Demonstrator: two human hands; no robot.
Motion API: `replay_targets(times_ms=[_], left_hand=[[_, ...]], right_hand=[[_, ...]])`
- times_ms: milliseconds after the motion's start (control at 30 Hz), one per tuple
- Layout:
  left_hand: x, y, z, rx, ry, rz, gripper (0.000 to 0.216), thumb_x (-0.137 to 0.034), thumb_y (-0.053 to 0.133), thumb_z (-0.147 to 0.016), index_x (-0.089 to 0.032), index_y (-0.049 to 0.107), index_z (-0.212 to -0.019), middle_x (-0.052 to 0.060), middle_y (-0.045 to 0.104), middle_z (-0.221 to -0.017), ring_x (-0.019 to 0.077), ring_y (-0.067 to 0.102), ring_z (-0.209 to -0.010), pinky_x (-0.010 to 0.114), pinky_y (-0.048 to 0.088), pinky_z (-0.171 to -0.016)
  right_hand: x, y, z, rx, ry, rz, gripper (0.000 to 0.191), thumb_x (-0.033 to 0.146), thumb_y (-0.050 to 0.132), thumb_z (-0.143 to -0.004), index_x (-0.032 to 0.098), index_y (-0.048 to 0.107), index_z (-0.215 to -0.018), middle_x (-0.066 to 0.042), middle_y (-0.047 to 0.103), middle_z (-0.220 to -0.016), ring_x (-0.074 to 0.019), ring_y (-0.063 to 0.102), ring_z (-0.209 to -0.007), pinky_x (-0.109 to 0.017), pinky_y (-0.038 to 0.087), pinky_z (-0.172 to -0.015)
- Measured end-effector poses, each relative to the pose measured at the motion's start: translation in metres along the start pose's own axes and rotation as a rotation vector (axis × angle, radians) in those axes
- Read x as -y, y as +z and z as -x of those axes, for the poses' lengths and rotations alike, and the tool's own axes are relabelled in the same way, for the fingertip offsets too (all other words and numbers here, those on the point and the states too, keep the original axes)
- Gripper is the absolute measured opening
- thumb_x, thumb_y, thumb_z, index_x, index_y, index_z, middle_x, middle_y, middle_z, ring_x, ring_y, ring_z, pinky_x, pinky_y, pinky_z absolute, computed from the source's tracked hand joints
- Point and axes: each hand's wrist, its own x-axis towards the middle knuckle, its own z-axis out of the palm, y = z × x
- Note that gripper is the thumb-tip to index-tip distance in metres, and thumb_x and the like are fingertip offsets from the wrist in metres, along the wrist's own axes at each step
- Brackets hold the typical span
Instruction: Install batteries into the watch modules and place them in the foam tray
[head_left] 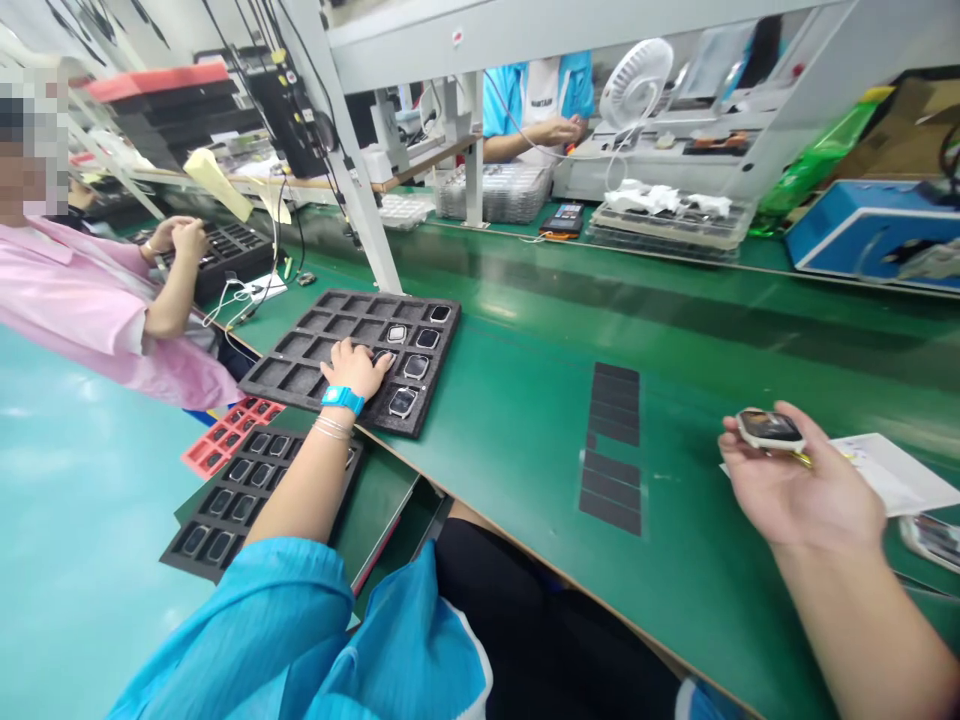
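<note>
My left hand (357, 367), with a blue wrist strap, rests on a black foam tray (300, 345) whose right-hand pockets hold several small watch bodies (416, 366). Its fingers curl down over one pocket, and what lies under them is hidden. My right hand (795, 480) is raised palm-up over the green bench at the right, with its fingers pinching a small watch body (769, 429) with a dark screen. A white paper sheet (892, 470) lies just beyond that hand.
A row of black strips (613, 440) lies on the green bench (525, 420). A second black tray (232, 495) and a red tray (225, 435) sit lower left. A person in pink works at the left; another in blue sits opposite behind the metal frame (360, 170).
</note>
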Motion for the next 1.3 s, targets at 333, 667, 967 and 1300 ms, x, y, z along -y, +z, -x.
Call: replay_targets(times_ms=[333, 667, 967, 1300], left_hand=[[0.011, 0.013, -0.059, 0.125, 0.363, 0.029, 0.051, -0.051, 0.03, -0.096, -0.038, 0.059, -0.136, -0.003, 0.019, -0.166, 0.031, 0.002, -0.155, 0.062, 0.007, -0.121], [0.013, 0.02, -0.057, 0.15, 0.325, 0.097, 0.055, -0.051, 0.024, -0.096, -0.036, 0.061, -0.135, -0.004, 0.015, -0.167, 0.0284, -0.001, -0.155, 0.057, 0.003, -0.122], [0.013, 0.021, -0.057, 0.139, 0.322, 0.101, 0.055, -0.048, 0.022, -0.098, -0.037, 0.061, -0.135, -0.004, 0.019, -0.166, 0.0283, 0.004, -0.155, 0.058, 0.004, -0.122], [0.012, 0.018, -0.057, 0.17, 0.299, 0.129, 0.053, -0.048, 0.023, -0.099, -0.038, 0.059, -0.136, -0.004, 0.017, -0.167, 0.0277, 0.004, -0.155, 0.058, 0.007, -0.122]], right_hand=[[-0.001, 0.003, 0.006, -0.054, -0.003, -0.018, 0.004, 0.024, 0.06, -0.063, 0.028, 0.058, -0.064, -0.003, 0.06, -0.078, -0.0197, 0.064, -0.069, -0.047, 0.051, -0.082], [-0.006, 0.0, 0.004, -0.051, -0.024, 0.025, 0.005, 0.027, 0.063, -0.062, 0.03, 0.06, -0.065, -0.004, 0.061, -0.08, -0.0224, 0.066, -0.078, -0.049, 0.051, -0.082], [-0.004, 0.0, 0.004, -0.057, -0.012, 0.025, 0.003, 0.029, 0.063, -0.065, 0.032, 0.064, -0.066, -0.007, 0.066, -0.092, -0.0236, 0.068, -0.084, -0.051, 0.05, -0.081], [-0.003, 0.0, 0.005, -0.049, -0.008, 0.013, 0.005, 0.026, 0.063, -0.065, 0.031, 0.063, -0.065, -0.006, 0.065, -0.085, -0.0232, 0.067, -0.078, -0.048, 0.051, -0.079]])
